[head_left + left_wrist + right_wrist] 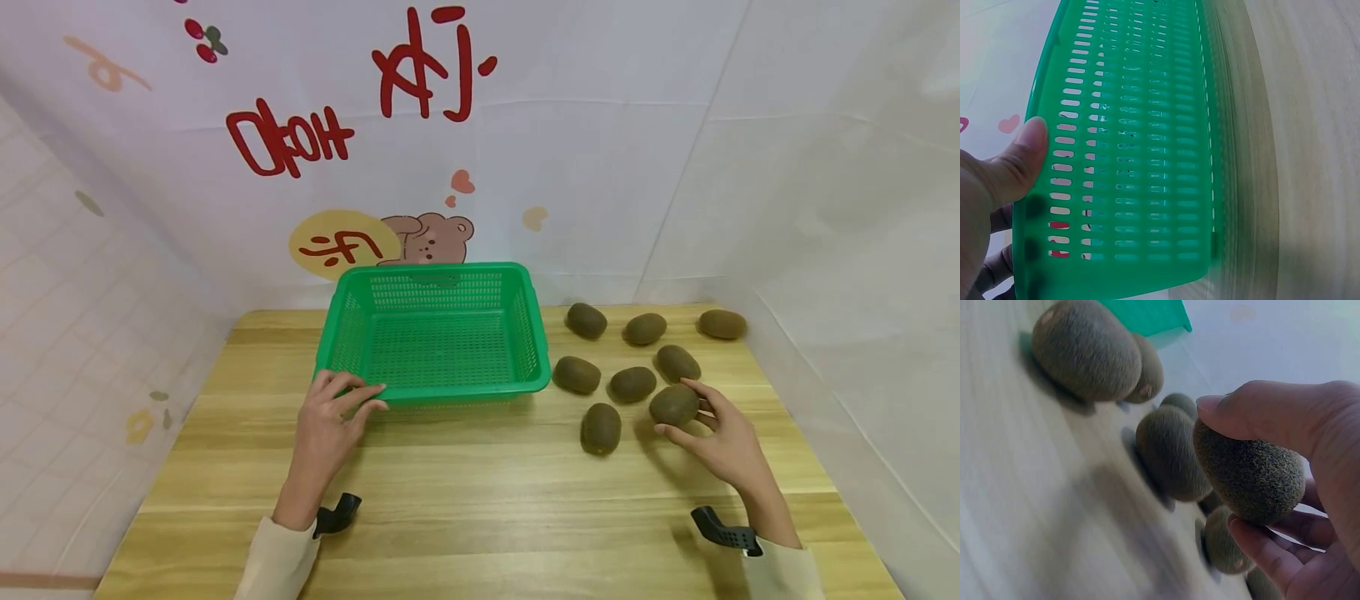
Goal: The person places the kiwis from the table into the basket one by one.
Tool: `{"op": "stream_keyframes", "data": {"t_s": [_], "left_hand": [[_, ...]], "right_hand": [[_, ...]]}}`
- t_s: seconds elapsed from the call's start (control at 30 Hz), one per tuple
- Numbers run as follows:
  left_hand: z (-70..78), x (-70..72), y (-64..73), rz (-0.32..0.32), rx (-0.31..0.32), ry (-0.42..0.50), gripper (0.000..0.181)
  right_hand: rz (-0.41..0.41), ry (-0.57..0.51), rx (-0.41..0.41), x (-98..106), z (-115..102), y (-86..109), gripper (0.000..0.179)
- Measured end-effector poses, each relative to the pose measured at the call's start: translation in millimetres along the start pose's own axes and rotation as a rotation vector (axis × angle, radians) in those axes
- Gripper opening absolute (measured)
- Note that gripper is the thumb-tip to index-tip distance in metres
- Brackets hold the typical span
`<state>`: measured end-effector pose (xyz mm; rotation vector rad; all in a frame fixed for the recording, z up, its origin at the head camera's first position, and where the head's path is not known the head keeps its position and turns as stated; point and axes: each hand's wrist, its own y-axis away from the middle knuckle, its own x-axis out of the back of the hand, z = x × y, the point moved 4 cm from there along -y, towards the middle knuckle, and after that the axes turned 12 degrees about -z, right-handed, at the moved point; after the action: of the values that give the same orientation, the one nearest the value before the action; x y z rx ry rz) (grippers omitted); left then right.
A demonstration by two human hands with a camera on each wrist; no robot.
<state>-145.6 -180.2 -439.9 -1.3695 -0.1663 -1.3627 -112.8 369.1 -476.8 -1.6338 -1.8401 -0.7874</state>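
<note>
— Holding what in the right hand (723, 435)?

— Gripping one brown kiwifruit (673, 405) between curled thumb and fingers, spread no wider than the fruit. Held just clear of the wooden tabletop (480, 508), judging by the shadow below.

— And in the left hand (330, 412)?

— Pinching the green basket (457, 393) at its near left corner, almost closed, with only the thin rim between thumb and fingers. Pressing with the thumb on the outside, reaching over the rim with the fingers.

— See more fruit around the right grip?

— Yes. Just beyond it, see a second kiwifruit (679, 362); cannot tell whether touching the held one. Just to the left of the grip, find a third kiwifruit (632, 384), then farther left a fourth kiwifruit (576, 375). Left and slightly nearer, spot a fifth kiwifruit (601, 429).

— And farther out?

— Beyond these, count a far row of three kiwifruit (645, 329), with the last one beyond the grip and a little to its right.

— Place the basket from there?

— Well to the left of the right grip, past the loose fruit. Beyond the left grip, behind the basket, notice a printed bear (435, 240) on the white wall sheet (600, 150).
</note>
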Motion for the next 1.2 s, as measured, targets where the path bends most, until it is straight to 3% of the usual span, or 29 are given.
{"op": "stream_keyframes", "data": {"t_s": [0.7,1.2], "left_hand": [[0.4,-0.7,1.1,0.024,0.019,0.034,0.031],[-0.9,-1.8,1.3,0.034,0.029,0.035,0.030]], "right_hand": [[-0.071,-0.132,0.119,0,-57,-41.1,0.084],[-0.061,-0.219,0.176,-2,-93,-62.0,0.082]]}}
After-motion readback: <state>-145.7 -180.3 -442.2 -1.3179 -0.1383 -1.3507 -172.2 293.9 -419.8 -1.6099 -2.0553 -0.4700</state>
